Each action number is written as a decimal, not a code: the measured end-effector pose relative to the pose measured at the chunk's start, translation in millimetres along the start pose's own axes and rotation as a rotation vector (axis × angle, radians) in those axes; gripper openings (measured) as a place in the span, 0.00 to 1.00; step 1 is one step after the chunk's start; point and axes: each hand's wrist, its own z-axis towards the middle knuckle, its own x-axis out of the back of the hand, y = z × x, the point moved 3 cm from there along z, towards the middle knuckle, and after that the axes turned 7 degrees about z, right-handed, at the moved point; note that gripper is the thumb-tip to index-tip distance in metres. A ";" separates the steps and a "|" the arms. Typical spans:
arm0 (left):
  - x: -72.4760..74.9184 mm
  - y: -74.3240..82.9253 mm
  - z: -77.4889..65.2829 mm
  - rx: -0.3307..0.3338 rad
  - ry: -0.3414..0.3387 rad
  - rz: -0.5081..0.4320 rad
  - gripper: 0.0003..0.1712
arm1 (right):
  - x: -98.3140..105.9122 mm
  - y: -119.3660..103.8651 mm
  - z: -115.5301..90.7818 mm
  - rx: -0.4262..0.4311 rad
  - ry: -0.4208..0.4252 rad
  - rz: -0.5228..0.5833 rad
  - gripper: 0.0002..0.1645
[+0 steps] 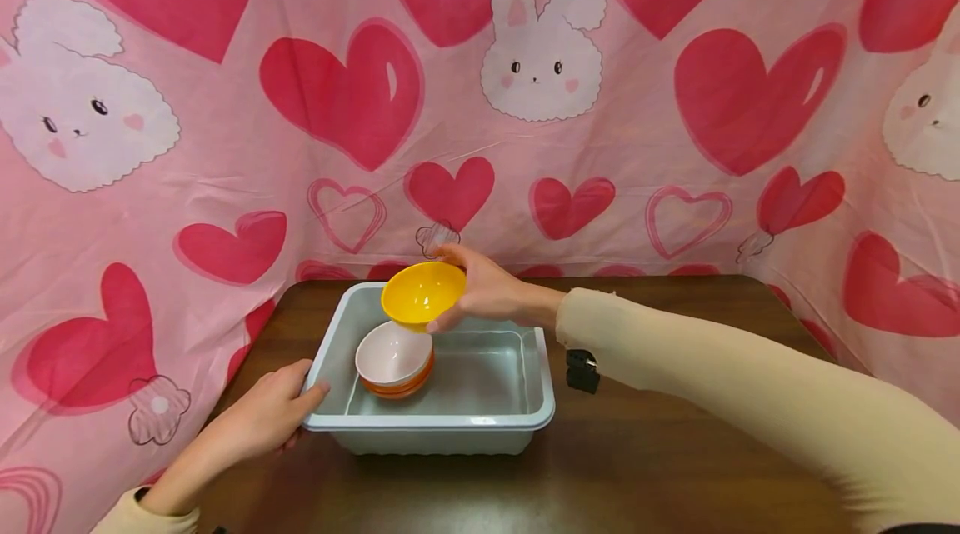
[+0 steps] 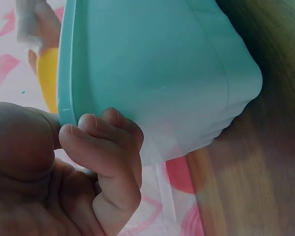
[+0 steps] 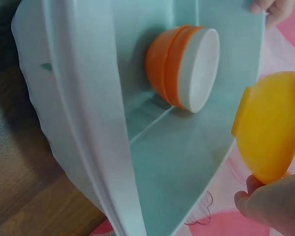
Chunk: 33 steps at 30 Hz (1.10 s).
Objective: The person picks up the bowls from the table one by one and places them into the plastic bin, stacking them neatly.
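Observation:
A yellow bowl (image 1: 424, 294) is held above the back left part of a grey-green plastic basin (image 1: 487, 421). My right hand (image 1: 491, 291) grips its rim from the right, thumb at the near side and fingers at the far side. Below it, inside the basin at the left, a white bowl (image 1: 393, 353) sits nested on top of orange bowls (image 3: 165, 64). The yellow bowl is apart from that stack in the right wrist view. My left hand (image 1: 273, 407) holds the basin's left rim, with the thumb over the edge and curled fingers (image 2: 108, 142) against the outer wall.
The basin stands on a dark brown wooden table (image 1: 645, 451). A pink cloth (image 1: 465, 126) with hearts and rabbits hangs behind and at both sides. A small black object (image 1: 582, 371) is at the right wrist, below the sleeve cuff.

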 end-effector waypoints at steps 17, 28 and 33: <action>-0.2 -1.6 1.7 0.013 -0.004 0.008 0.10 | -35.5 10.9 21.4 -0.056 -0.060 -0.004 0.62; -0.4 -1.1 1.2 0.022 -0.011 0.002 0.12 | -47.2 12.3 31.0 -0.101 -0.034 -0.012 0.60; 0.0 -1.0 1.0 0.029 -0.010 0.012 0.11 | -52.1 16.3 29.9 -0.112 -0.043 0.010 0.60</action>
